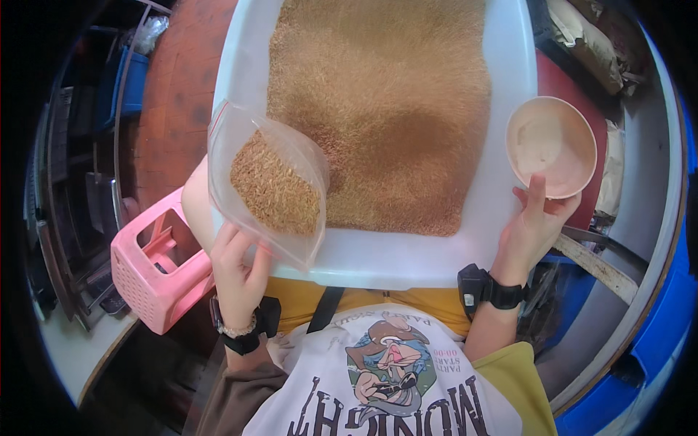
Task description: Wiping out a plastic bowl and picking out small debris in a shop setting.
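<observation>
A clear zip-top plastic bag (275,191) with grain inside stands open at the left of a white plastic tub (376,259). My left hand (240,256) grips the bag's near edge between thumb and fingers. Loose brown grain (381,136), which looks like unhusked rice, is spread over the middle of the tub, with a shadowed hollow near its centre. At the right, my right hand (537,223) holds an empty-looking pale bowl (551,147) by its near rim, beyond the tub's right edge. The fingers under the bowl are partly hidden.
A pink plastic stool (161,261) stands left of the tub on a red tiled floor (174,103). Farther left are metal racks and a blue bin (131,82). Packed sacks (586,43) lie at the upper right. A metal bar (597,267) is beside my right wrist.
</observation>
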`<state>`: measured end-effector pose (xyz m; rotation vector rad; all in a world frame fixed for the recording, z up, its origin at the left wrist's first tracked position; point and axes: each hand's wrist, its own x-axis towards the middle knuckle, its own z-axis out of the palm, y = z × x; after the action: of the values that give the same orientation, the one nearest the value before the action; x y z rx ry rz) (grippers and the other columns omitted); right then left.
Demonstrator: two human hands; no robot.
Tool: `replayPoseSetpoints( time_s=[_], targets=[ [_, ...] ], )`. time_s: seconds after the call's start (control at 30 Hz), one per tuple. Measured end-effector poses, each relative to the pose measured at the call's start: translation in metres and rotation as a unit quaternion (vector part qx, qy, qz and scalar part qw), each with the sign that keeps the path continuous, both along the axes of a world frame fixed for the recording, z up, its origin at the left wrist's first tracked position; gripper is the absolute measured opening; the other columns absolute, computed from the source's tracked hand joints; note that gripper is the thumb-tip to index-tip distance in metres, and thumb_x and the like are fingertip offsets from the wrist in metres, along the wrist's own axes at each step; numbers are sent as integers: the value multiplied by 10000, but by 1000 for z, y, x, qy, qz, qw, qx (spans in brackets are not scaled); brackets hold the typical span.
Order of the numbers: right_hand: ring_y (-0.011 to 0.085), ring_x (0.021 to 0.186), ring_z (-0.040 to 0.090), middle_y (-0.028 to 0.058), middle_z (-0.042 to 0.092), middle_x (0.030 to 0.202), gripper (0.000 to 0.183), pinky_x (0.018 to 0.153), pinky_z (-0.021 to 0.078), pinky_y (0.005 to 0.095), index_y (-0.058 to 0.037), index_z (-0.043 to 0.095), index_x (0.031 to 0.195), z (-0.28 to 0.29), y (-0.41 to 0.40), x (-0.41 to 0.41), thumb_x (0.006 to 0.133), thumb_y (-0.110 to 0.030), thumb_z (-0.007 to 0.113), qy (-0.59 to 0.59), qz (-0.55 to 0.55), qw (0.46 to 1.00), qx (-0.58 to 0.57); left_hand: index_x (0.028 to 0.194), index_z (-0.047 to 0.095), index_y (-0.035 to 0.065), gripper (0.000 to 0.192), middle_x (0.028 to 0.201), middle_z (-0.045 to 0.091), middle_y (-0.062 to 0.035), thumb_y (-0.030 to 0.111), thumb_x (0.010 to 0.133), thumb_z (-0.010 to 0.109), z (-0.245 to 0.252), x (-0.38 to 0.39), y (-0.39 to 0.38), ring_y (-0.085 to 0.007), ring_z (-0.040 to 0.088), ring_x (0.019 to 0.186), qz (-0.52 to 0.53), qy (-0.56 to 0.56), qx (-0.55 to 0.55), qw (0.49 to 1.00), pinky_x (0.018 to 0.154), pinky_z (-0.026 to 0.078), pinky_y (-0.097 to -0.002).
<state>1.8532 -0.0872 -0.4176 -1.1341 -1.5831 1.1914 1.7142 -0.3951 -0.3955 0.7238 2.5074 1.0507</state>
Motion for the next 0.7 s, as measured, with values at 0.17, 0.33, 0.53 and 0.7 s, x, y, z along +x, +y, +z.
replayPoseSetpoints(
  time_s=[0.17,0.33,0.53,0.7],
  targets=[
    [215,1112,484,120,431,1251,740,890,461,336,-36,308,1295,4,19,-21,709,-30,759,-35,66,985,153,706,546,-8,117,741,492,-169,75,630,578,-30,0,1,-347,488,687,21,106,16,994,600,388,-375],
    [209,1000,464,101,418,1155,877,877,404,305,-64,371,1303,32,43,-52,576,-89,860,-172,142,903,368,629,515,16,78,620,451,-132,65,591,562,-31,-6,5,-325,458,561,16,103,52,993,516,343,-391],
    [213,907,467,81,404,1012,798,753,440,294,-113,464,1295,38,39,-71,588,-73,831,-351,201,791,459,586,508,26,78,568,418,-122,64,562,572,-29,-12,15,-316,441,512,16,175,67,982,484,332,-387],
    [290,843,485,109,435,951,873,727,436,371,-154,496,1256,21,18,-73,457,53,781,-379,299,800,355,578,485,27,100,574,419,-125,70,562,574,-24,-15,16,-319,432,506,1,185,50,981,475,321,-395]
  ],
)
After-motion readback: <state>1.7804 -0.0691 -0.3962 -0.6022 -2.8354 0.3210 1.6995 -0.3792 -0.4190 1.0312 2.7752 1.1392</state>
